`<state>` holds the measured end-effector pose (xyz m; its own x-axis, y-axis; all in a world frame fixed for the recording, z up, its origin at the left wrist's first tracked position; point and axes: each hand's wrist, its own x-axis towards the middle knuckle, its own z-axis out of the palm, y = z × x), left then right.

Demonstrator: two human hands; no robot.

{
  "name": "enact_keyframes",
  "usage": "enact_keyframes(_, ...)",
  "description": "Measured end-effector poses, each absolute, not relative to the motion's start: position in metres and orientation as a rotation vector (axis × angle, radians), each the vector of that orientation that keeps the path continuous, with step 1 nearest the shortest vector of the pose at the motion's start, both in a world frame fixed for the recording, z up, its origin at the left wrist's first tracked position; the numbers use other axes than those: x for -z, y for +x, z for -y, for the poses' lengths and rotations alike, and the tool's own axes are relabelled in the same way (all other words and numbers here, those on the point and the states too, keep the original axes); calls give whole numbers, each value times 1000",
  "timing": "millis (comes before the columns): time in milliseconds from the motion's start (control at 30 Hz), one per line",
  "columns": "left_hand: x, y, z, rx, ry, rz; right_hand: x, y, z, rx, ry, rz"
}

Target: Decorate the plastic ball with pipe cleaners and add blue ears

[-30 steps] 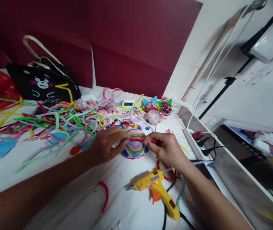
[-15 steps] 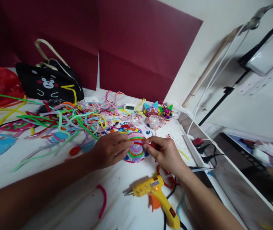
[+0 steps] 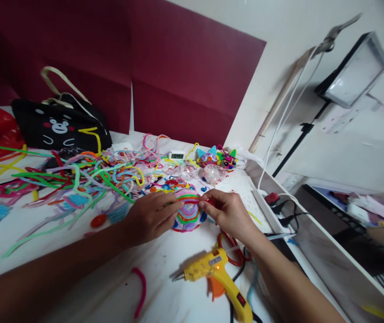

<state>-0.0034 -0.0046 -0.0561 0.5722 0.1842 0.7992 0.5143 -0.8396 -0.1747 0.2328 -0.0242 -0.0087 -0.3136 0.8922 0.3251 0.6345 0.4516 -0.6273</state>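
Note:
A short red pipe cleaner (image 3: 190, 202) stretches between my two hands, across a round craft piece (image 3: 189, 220) covered in rainbow-coloured pipe cleaner rows. My left hand (image 3: 154, 213) pinches its left end, and my right hand (image 3: 227, 208) pinches the right end. The craft piece rests on the white table, with dark blue bits along its lower edge. Closer to me lies a yellow hot glue gun (image 3: 212, 267), its small light glowing orange and its nozzle pointing left. A magenta pipe cleaner piece (image 3: 140, 291) is left of the nozzle.
Tangled pipe cleaners (image 3: 77, 175) cover the table's left side, before a black bag (image 3: 60, 123). Two finished animal-face crafts (image 3: 217, 158), clear bead containers (image 3: 214, 173) and a small digital clock (image 3: 176, 155) stand behind. A power strip (image 3: 272, 215) with cables lines the right edge.
The view has shifted slightly, so the scene sits a little further left and lower. Both hands keep the red pipe cleaner over the craft piece, with little visible movement.

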Motion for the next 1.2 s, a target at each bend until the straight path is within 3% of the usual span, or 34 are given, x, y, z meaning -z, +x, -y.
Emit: enact_keyframes(1200, 59, 2, 5, 1273, -2521, 585, -1, 240, 25, -670, -1240, 2056)
